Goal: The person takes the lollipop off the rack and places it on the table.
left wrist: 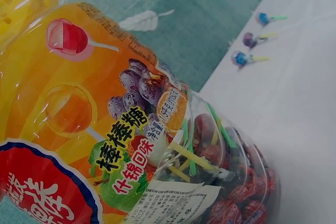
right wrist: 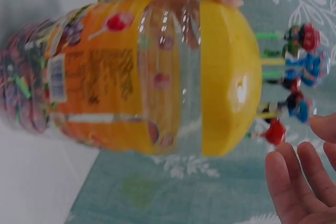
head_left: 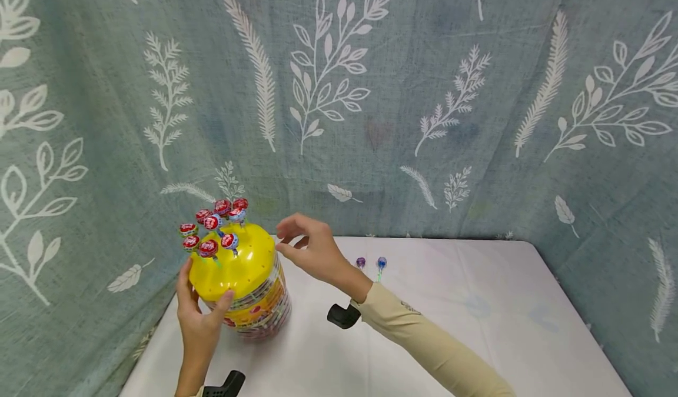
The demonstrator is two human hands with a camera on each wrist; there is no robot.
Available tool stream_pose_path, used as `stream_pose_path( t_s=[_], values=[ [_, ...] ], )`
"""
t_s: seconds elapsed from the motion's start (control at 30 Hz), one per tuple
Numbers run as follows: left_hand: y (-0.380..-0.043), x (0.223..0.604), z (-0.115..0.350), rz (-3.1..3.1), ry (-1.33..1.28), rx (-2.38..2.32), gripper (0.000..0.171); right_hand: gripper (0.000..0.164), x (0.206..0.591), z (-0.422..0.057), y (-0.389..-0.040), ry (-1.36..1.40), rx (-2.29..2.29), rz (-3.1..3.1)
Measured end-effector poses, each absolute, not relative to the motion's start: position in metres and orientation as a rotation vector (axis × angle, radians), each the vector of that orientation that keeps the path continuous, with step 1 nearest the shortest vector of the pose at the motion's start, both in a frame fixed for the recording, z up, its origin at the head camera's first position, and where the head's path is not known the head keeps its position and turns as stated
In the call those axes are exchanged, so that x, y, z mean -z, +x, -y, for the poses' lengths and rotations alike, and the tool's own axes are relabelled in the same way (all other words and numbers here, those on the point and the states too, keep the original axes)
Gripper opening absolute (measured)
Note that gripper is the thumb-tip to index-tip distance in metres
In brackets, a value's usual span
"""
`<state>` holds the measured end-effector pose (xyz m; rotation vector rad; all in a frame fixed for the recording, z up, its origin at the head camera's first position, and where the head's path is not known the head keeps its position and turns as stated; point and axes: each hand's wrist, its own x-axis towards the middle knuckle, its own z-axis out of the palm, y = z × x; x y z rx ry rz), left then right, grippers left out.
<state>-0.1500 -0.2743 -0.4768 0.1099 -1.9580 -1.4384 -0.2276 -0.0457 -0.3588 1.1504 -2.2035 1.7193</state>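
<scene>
A clear plastic lollipop jar (head_left: 259, 312) with a yellow lid (head_left: 246, 267) stands upright at the left of the table. Several wrapped lollipops (head_left: 209, 247), mostly red and some blue, stick up from holes in the lid by their sticks. My left hand (head_left: 200, 320) grips the jar near its top, thumb at the lid's front edge and fingers round the left side. Just right of the lid, my right hand (head_left: 312, 247) hovers with loosely bent fingers. In the right wrist view nothing shows between the right fingers (right wrist: 278, 174), which are beside the lollipop heads.
On the white table (head_left: 424, 320), right of the jar, lie a purple lollipop (head_left: 361, 262) and a blue lollipop (head_left: 382, 263); the left wrist view shows another blue lollipop (left wrist: 240, 58). A green leaf-patterned curtain (head_left: 381, 109) hangs behind and beside the table.
</scene>
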Motion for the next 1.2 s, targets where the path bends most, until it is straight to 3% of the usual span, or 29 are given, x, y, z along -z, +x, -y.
stream_pose_path(
  t_s=[0.57,1.2],
  values=[
    [-0.15,0.478,0.272,1.982,0.133,1.466,0.089,0.036,0.359,0.093,-0.213,1.262,-1.65,2.237],
    [-0.149,0.476,0.272,1.963,0.087,1.419,0.088,0.032,0.361,0.114,-0.207,1.176,-1.615,2.079]
  ],
)
